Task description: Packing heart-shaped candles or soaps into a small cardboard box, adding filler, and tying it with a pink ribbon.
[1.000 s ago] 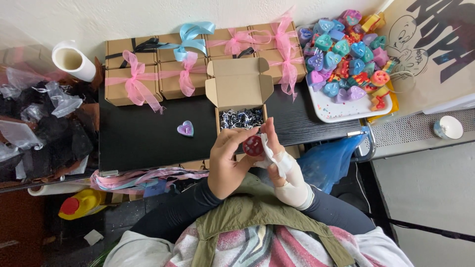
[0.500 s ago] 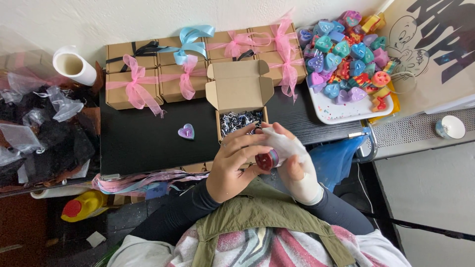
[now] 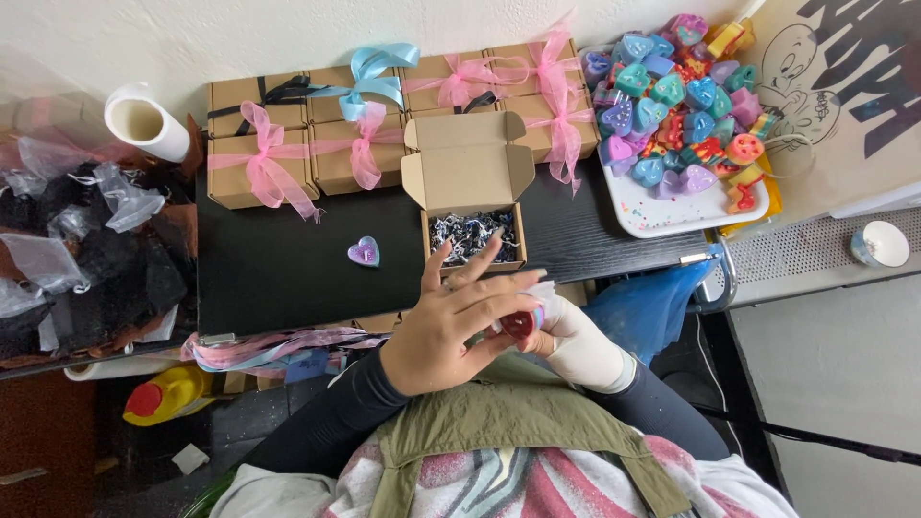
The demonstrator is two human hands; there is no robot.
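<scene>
We keep the red candle (image 3: 519, 323) clenched in our wrapped right hand (image 3: 574, 338), left hand (image 3: 451, 326) fingers spread loosely over it, above the open box (image 3: 473, 235).

- An open brown cardboard box (image 3: 467, 197) is sitting mid-table, holding shredded paper.
- Closed brown boxes (image 3: 317, 134), ribbon-tied, are lining the wall.
- A black-and-tan printed sign (image 3: 844, 86) is lying at right.
</scene>
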